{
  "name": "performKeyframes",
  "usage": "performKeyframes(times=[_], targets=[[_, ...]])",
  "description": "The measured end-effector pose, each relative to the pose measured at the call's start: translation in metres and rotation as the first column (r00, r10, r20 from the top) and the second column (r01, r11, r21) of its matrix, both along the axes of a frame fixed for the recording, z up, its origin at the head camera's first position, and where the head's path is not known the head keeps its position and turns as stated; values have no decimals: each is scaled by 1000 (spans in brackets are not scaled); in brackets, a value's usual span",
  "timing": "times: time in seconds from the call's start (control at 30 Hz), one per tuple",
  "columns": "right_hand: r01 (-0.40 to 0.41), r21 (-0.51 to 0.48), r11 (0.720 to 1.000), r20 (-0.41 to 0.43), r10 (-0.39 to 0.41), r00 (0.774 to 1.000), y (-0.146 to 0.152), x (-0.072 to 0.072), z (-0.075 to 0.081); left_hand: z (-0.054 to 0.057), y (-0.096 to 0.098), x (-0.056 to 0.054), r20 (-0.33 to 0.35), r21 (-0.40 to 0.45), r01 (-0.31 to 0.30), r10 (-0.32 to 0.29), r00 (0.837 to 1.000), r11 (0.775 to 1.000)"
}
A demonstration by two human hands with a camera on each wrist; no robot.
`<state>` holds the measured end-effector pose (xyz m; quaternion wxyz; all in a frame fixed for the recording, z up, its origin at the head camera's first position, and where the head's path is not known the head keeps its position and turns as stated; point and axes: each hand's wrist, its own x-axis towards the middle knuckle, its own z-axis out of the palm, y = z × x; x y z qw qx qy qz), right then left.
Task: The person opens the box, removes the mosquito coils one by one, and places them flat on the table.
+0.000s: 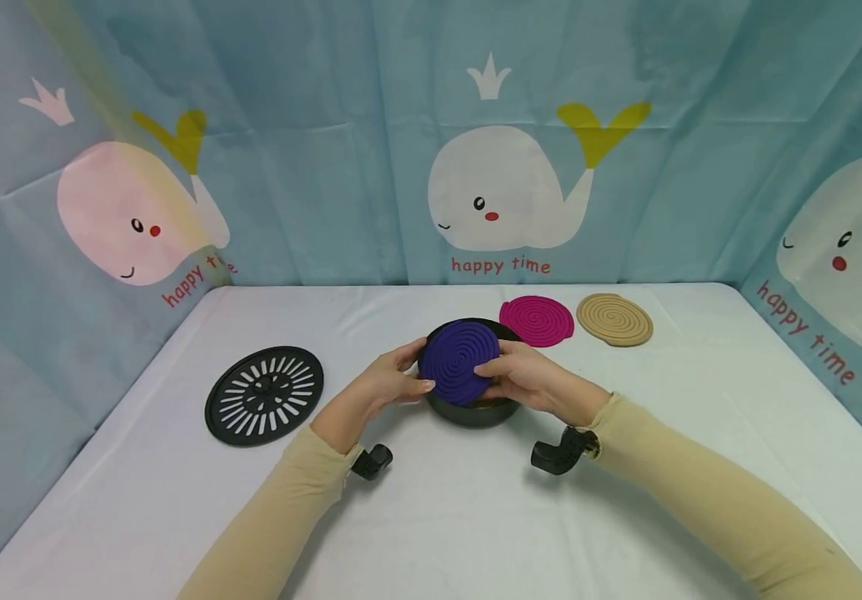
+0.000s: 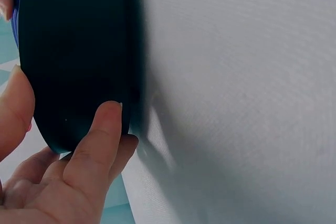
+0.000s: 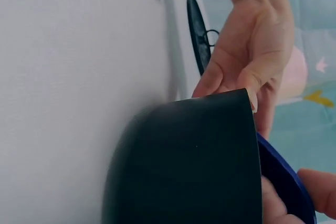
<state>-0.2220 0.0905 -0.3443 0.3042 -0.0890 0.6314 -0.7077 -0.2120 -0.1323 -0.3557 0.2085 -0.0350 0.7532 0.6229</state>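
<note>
In the head view, a purple spiral coaster (image 1: pixel 455 360) is tilted over the mouth of a dark round container (image 1: pixel 476 415). My right hand (image 1: pixel 532 377) pinches the coaster's right side between thumb and fingers. My left hand (image 1: pixel 388 382) holds the container's left side, its thumb at the rim beside the coaster. The left wrist view shows left fingertips (image 2: pixel 107 116) on the container's smooth outer wall (image 2: pixel 73 51). In the right wrist view, the coaster's blue edge (image 3: pixel 281 174) rises past the rim between the right thumb and fingers. Most of the container's inside is hidden.
A pink spiral coaster (image 1: pixel 538 322) lies behind the container, and a tan one (image 1: pixel 614 320) is to its right. To the left, a black slotted disc (image 1: pixel 263 388) lies on the white tabletop (image 1: pixel 461 517). A printed blue curtain (image 1: pixel 326 200) stands behind.
</note>
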Motion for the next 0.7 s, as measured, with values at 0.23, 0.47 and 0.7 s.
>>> performKeyframes(times=[0.23,0.47,0.7], targets=[[55,-54,997,7,-55,998,13,1,-1,1,-1,1,-3,1,8,-8,1000,1000],[86,-107,991,4,-86,996,34,2,2,0,0,1,2,10,-7,7,1000,1000],[96,-178,979,11,-96,995,54,5,10,-1,0,1,2,2,-20,20,1000,1000]])
